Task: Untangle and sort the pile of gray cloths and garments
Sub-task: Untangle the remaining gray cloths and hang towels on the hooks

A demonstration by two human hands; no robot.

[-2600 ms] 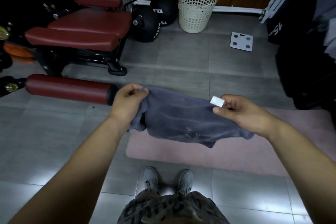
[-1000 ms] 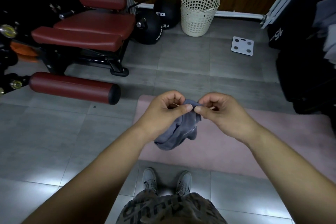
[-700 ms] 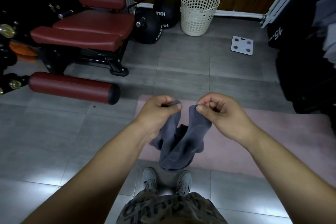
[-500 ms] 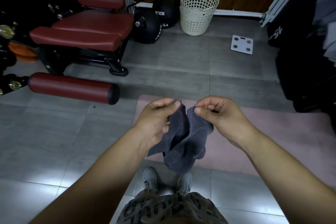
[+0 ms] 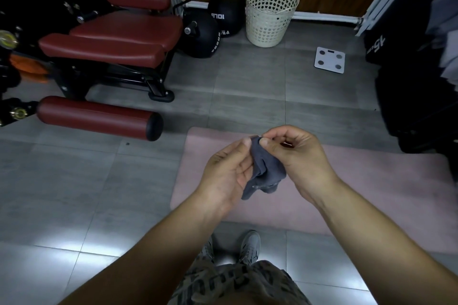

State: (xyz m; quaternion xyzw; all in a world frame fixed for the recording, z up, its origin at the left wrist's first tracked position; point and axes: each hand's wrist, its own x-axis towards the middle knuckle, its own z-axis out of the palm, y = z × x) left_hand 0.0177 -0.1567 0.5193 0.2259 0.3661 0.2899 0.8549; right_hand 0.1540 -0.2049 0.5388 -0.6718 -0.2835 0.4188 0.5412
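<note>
A small dark gray cloth hangs folded and bunched between my two hands, held above the pink mat. My right hand pinches its top edge between thumb and forefinger. My left hand is against the cloth's left side, thumb tip at the top edge beside the right thumb, its fingers cupped loosely under the fabric. Most of the cloth's lower part dangles below my palms.
A cream perforated laundry basket stands at the far wall. A white bathroom scale lies on the tiles to its right. A red padded gym bench and red roller fill the left; dark equipment stands at right.
The cloth was stretched wide between my hands, then the hands came together and doubled it over. Since half a second ago the hands closed in again and the cloth hangs shorter and more bunched.
</note>
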